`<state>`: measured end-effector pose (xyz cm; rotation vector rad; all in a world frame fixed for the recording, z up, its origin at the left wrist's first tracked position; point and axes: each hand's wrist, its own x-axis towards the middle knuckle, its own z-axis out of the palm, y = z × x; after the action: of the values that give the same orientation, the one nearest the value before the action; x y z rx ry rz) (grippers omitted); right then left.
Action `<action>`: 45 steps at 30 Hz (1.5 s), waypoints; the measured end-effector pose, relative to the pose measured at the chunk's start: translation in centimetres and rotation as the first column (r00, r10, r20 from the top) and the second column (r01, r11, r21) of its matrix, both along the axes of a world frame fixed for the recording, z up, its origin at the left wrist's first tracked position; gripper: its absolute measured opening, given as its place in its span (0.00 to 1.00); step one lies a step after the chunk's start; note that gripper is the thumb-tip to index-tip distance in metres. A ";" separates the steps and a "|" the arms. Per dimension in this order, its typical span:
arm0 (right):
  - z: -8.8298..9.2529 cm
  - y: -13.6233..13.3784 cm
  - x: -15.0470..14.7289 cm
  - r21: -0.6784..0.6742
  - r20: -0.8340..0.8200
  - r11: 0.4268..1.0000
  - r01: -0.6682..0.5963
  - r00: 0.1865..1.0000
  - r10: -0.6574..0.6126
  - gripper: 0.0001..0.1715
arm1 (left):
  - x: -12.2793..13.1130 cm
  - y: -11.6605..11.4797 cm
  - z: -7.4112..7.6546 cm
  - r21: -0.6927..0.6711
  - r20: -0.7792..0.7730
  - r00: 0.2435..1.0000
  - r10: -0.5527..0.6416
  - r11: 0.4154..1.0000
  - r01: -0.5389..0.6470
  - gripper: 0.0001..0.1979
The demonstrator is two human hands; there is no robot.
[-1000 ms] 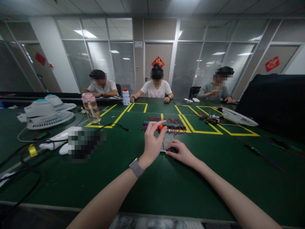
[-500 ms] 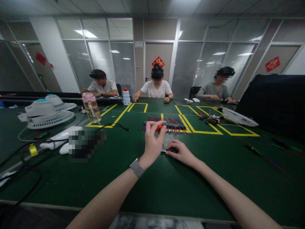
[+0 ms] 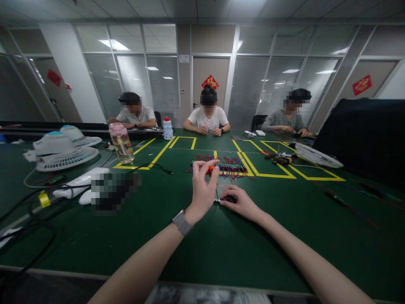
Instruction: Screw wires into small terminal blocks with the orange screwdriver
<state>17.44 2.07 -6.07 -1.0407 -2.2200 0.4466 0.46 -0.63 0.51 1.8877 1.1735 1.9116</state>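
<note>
My left hand (image 3: 202, 188), with a watch on the wrist, is raised over the green table (image 3: 190, 249) and its fingers pinch the orange handle of a small tool (image 3: 210, 169), which stands upright. My right hand (image 3: 242, 203) lies low on the table just to the right, fingers closed on a small dark part (image 3: 228, 199) below the tool. A bundle of red, blue and green wires (image 3: 226, 165) lies just beyond both hands.
Two white fans (image 3: 60, 150), a pink-lidded water bottle (image 3: 121, 142) and cables sit at the left. A dark monitor back (image 3: 363, 135) and a white keyboard (image 3: 318, 156) are at the right. Three people sit along the far edge.
My left fingers have shifted slightly around the orange handle. The person opposite has drawn both hands together. My right hand has stayed put.
</note>
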 end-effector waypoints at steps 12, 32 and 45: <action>0.0 0.0 0.1 -0.006 0.002 1.000 0.002 1.000 -0.002 0.07 | 0.0 0.0 0.0 0.014 -0.013 0.998 -0.057 0.998 0.057 0.12; 0.0 0.1 0.1 -0.004 0.015 1.000 -0.005 1.000 0.005 0.08 | 0.0 0.4 -0.2 0.003 0.007 0.993 -0.115 0.993 0.115 0.18; 0.0 0.0 0.1 -0.003 0.010 1.000 -0.006 1.000 0.006 0.07 | -0.1 0.4 -0.2 0.008 0.006 0.994 -0.111 0.994 0.111 0.16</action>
<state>17.51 2.08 -6.06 -1.0394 -2.2327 0.4480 0.39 -0.27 0.32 1.9062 1.0381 1.8650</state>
